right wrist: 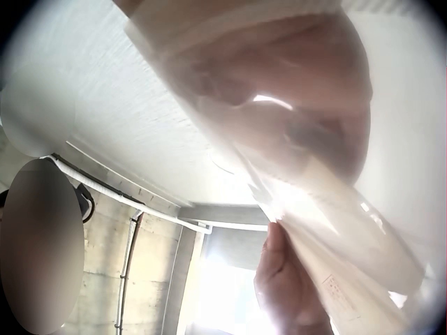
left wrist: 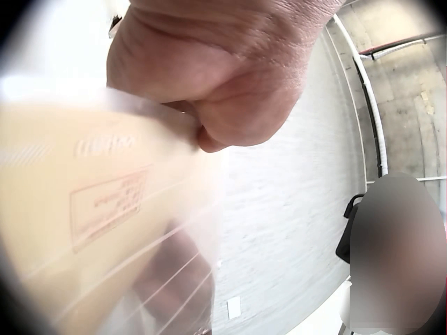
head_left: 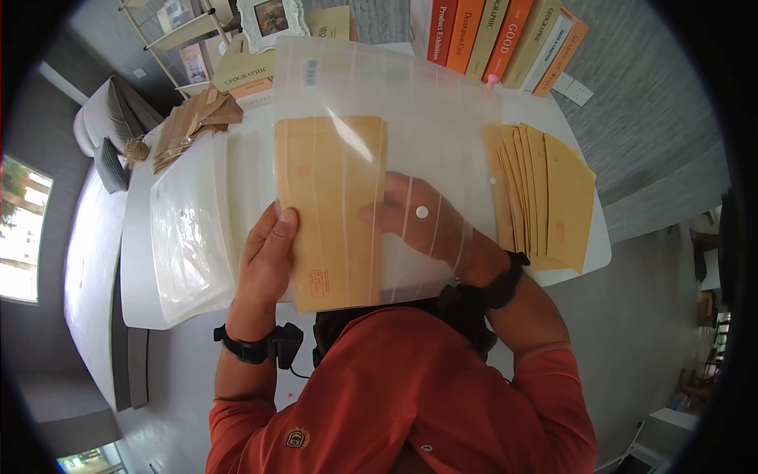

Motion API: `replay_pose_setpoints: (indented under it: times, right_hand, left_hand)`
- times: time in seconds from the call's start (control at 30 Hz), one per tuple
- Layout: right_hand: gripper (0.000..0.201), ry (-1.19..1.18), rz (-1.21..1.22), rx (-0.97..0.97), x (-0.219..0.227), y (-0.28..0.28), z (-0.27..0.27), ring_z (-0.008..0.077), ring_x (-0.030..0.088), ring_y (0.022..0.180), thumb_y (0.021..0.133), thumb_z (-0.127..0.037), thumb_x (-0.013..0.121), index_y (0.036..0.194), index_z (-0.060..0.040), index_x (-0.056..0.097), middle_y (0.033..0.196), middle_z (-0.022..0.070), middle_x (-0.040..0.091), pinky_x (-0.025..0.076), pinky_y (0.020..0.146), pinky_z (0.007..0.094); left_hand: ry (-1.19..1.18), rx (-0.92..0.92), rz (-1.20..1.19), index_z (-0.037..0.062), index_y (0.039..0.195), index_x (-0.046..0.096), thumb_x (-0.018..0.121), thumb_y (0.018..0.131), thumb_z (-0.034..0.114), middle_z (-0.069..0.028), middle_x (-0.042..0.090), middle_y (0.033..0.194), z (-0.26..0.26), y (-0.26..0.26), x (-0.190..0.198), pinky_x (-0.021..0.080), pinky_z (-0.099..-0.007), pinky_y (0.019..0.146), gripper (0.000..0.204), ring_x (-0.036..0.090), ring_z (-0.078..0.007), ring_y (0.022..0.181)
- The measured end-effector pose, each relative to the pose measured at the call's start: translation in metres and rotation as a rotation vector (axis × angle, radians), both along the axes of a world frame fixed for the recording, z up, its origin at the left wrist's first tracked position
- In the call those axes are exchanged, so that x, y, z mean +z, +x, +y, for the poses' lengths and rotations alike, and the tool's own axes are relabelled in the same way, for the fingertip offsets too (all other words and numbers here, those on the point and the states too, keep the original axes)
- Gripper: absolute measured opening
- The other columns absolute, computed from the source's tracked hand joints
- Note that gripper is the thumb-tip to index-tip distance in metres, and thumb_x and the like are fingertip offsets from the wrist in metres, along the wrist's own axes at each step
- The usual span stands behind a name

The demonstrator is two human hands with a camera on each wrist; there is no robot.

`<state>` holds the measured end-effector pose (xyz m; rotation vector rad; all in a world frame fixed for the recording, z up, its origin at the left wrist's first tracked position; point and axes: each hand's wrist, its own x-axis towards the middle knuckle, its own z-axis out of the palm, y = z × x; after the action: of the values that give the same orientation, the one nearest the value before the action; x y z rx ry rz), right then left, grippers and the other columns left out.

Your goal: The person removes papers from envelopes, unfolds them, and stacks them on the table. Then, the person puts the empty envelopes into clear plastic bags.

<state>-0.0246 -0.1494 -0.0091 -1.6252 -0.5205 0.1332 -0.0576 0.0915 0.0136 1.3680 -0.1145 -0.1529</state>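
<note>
A clear plastic document pouch [head_left: 438,110] with a barcode sticker and a white snap button [head_left: 422,212] is held up in front of the torso. Inside its left half is a tan paper envelope [head_left: 332,205] with red print near the bottom. My left hand [head_left: 267,245] grips the left edge of pouch and envelope, thumb on the front. My right hand [head_left: 434,237] shows through the plastic, under its clear layer, and pinches the envelope's right edge. In the right wrist view the film covers the right hand [right wrist: 279,91], blurring its fingers.
A fanned stack of tan envelopes [head_left: 545,197] lies on the white table's right. Clear plastic pouches [head_left: 189,229] are piled at left, with brown paper packets [head_left: 197,122] behind. Upright books [head_left: 505,39] and a white picture frame [head_left: 268,24] stand at the back.
</note>
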Motion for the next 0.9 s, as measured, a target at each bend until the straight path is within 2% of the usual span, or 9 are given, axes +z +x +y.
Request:
replay_pose_setpoints:
  times: [0.07,0.13,0.17,0.2,0.27,0.37,0.5,0.6,0.9]
  right_hand:
    - [0.035,-0.03,-0.068,-0.053,0.013,-0.005,-0.01,0.0131,0.057,0.086,0.095,-0.012,0.064,0.126,0.002,0.058,0.1,0.0072,0.066,0.05,0.079,0.031]
    - [0.035,0.137,0.202,-0.169,0.033,-0.017,-0.059,0.0071,0.055,0.084,0.096,-0.011,0.062,0.129,-0.0003,0.057,0.102,0.0018,0.066,0.047,0.076,0.0251]
    - [0.038,0.211,0.114,-0.314,0.051,-0.031,-0.085,0.0032,0.054,0.084,0.096,-0.009,0.062,0.133,-0.0021,0.056,0.104,-0.0021,0.066,0.045,0.073,0.0218]
    - [0.039,0.319,0.108,-0.464,0.066,-0.042,-0.118,0.0073,0.06,0.091,0.097,-0.008,0.061,0.134,0.0004,0.055,0.108,0.0034,0.067,0.049,0.078,0.0246]
    - [0.041,0.357,-0.049,-0.633,0.091,-0.065,-0.176,0.0131,0.064,0.102,0.097,-0.008,0.062,0.136,0.0038,0.053,0.115,0.0098,0.067,0.052,0.087,0.0278]
    - [0.045,0.133,0.048,-0.847,0.076,-0.081,-0.286,0.0185,0.064,0.111,0.096,-0.006,0.062,0.137,0.0063,0.05,0.123,0.0145,0.065,0.051,0.095,0.0301]
    - [0.046,-0.026,0.244,-0.997,-0.011,-0.085,-0.379,0.0206,0.066,0.102,0.095,-0.006,0.064,0.138,0.0054,0.051,0.118,0.013,0.066,0.054,0.089,0.0311]
    - [0.043,-0.197,0.366,-1.036,-0.025,-0.085,-0.407,0.0196,0.065,0.102,0.096,-0.009,0.061,0.136,0.0033,0.055,0.117,0.0122,0.067,0.052,0.088,0.0312]
    - [0.048,-0.438,0.37,-1.085,-0.064,-0.074,-0.397,0.0207,0.058,0.117,0.097,-0.017,0.062,0.14,0.0023,0.053,0.128,0.0124,0.062,0.044,0.102,0.0341]
  left_hand:
    - [0.188,-0.02,-0.088,-0.0027,0.136,0.055,0.05,0.106,0.023,-0.0053,0.067,0.117,0.032,0.004,-0.005,0.045,-0.0267,0.096,0.039,0.06,-0.013,0.105]
    - [0.218,0.046,-0.138,-0.0017,0.132,0.058,0.054,0.105,0.028,-0.0043,0.067,0.111,0.094,0.001,0.008,0.048,-0.0275,0.087,0.04,0.061,-0.0141,0.098]
    - [0.101,0.172,-0.198,0.0002,0.13,0.059,0.056,0.103,0.033,-0.0064,0.068,0.112,0.144,-0.001,0.007,0.052,-0.0315,0.085,0.043,0.064,-0.0176,0.098]
    - [-0.006,0.172,-0.247,0.0009,0.138,0.053,0.055,0.102,0.037,-0.0119,0.065,0.124,0.173,-0.004,0.025,0.055,-0.037,0.091,0.051,0.065,-0.0238,0.107]
    - [-0.165,0.519,-0.187,-0.0001,0.15,0.039,0.048,0.106,0.035,-0.0168,0.053,0.144,0.227,-0.005,0.045,0.047,-0.0428,0.107,0.057,0.052,-0.0292,0.133]
    - [0.271,0.588,-0.129,-0.0007,0.144,0.048,0.059,0.103,0.026,-0.0066,0.061,0.125,0.35,0.023,0.006,0.05,-0.0342,0.094,0.05,0.058,-0.0175,0.112]
    - [0.733,0.675,0.196,0.0053,0.137,0.058,0.064,0.096,0.023,0.0022,0.058,0.086,0.379,0.032,-0.04,0.043,-0.0215,0.063,0.045,0.05,-0.0061,0.071]
    - [1.052,0.674,0.177,0.0022,0.132,0.061,0.065,0.094,0.021,-0.0046,0.068,0.096,0.373,0.038,-0.036,0.045,-0.0247,0.059,0.043,0.055,-0.0085,0.07]
    - [1.135,0.651,0.182,-0.0007,0.127,0.065,0.069,0.091,0.021,-0.01,0.072,0.103,0.357,0.051,-0.05,0.052,-0.0307,0.077,0.042,0.065,-0.0174,0.088]
